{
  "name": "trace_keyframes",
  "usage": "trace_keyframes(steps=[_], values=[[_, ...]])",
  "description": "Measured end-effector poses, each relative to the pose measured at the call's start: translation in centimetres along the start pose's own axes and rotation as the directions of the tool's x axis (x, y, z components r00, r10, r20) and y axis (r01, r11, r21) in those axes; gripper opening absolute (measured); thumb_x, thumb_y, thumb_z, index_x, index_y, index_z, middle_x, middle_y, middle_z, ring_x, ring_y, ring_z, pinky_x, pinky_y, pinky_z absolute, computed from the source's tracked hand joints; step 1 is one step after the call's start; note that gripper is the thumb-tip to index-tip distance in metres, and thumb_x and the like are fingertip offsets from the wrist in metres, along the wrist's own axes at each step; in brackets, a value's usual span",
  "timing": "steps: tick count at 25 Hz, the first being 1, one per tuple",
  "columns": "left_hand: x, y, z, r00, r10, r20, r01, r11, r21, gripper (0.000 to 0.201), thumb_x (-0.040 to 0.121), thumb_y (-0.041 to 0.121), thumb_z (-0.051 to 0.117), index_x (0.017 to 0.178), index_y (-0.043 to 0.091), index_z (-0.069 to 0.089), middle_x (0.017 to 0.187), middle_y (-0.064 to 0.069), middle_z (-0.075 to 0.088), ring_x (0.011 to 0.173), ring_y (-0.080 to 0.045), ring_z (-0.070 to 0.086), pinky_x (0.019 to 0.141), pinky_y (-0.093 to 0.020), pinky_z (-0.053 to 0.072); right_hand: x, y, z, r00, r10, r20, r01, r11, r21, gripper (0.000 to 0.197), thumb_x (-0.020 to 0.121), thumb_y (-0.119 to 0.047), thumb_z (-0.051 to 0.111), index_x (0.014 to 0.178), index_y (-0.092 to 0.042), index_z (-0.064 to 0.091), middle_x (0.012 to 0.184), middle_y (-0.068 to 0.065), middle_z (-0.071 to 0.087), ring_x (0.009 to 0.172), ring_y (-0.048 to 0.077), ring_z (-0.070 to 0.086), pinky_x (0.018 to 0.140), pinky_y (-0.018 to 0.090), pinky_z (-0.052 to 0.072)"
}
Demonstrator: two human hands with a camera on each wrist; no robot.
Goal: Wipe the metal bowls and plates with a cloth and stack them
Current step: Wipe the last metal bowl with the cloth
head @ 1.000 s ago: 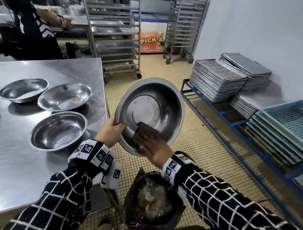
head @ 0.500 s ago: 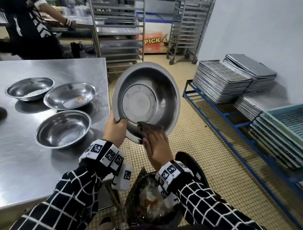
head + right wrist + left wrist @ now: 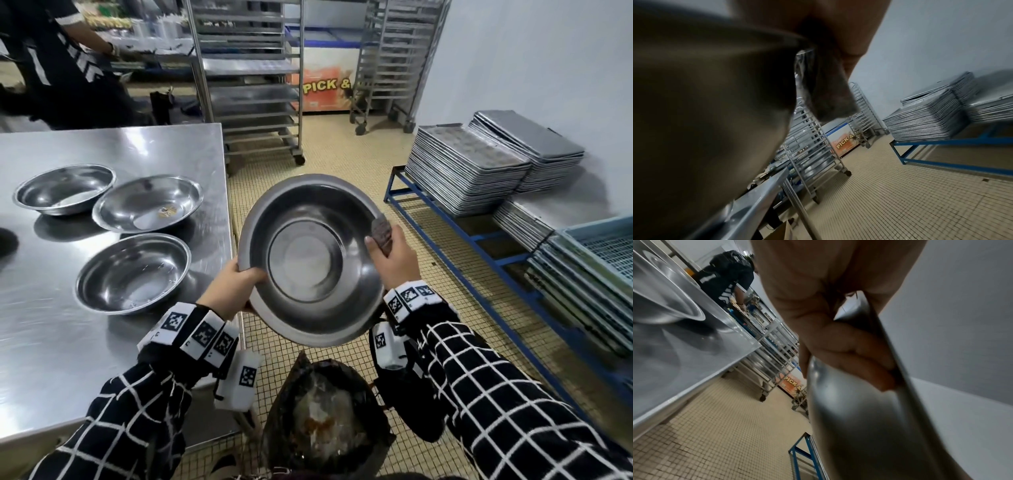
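- Head view: a metal bowl (image 3: 310,260) is held tilted above the tiled floor, beside the steel table (image 3: 51,359).
- Its left rim is gripped by the left hand (image 3: 233,291), fingers curled.
- A dark cloth (image 3: 381,234) is pinched against the right rim by the right hand (image 3: 394,258).
- Three bowls (image 3: 132,272) are seen resting on the table.

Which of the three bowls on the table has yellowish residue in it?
The middle bowl, behind the nearest one and right of the far-left one. The other two look free of it.
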State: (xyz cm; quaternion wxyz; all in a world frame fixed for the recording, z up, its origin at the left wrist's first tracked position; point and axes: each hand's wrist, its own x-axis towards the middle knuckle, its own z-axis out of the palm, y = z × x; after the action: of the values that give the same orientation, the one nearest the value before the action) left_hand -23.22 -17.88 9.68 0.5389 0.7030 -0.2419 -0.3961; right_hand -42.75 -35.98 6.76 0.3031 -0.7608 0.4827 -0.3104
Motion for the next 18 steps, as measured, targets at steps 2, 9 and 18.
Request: trace_keyframes(steps=[2, 9, 18], values=[[0.7, 0.1, -0.7, 1.000, 0.005, 0.009, -0.005, 0.999, 0.040, 0.030, 0.079, 0.011, 0.061, 0.106, 0.003, 0.055, 0.080, -0.016, 0.064, 0.063, -0.028, 0.063, 0.055, -0.036, 0.053, -0.6, -0.1, 0.2, 0.997, 0.065, -0.029, -0.062, 0.991, 0.116, 0.023, 0.090, -0.027, 0.063, 0.105, -0.012, 0.053, 0.079, -0.009, 0.059, 0.071, 0.009, 0.059, 0.058, 0.017, 0.041], [0.6, -1.3, 1.9, 0.976, 0.205, -0.076, -0.213, 0.971, -0.107, 0.058, 0.075, 0.017, 0.073, 0.125, 0.020, 0.043, 0.110, -0.003, 0.063, 0.091, -0.016, 0.067, 0.076, -0.040, 0.058, -3.0, -2.1, 3.8, 0.874, 0.451, -0.180, -0.289, 0.782, 0.553, 0.014, 0.087, -0.011, 0.061, 0.095, -0.007, 0.052, 0.075, -0.002, 0.055, 0.067, 0.015, 0.055, 0.052, 0.018, 0.036], [1.8, -1.5, 1.6, 0.934, 0.224, -0.277, -0.240, 0.971, -0.023, 0.048, 0.084, 0.006, 0.053, 0.129, 0.017, 0.042, 0.100, -0.004, 0.064, 0.086, -0.012, 0.062, 0.073, -0.024, 0.053, -3.5, -1.7, 4.4, 0.957, 0.254, 0.142, -0.283, 0.924, 0.258, 0.022, 0.096, -0.031, 0.053, 0.103, -0.011, 0.051, 0.085, -0.001, 0.060, 0.075, 0.013, 0.060, 0.056, 0.017, 0.038]])
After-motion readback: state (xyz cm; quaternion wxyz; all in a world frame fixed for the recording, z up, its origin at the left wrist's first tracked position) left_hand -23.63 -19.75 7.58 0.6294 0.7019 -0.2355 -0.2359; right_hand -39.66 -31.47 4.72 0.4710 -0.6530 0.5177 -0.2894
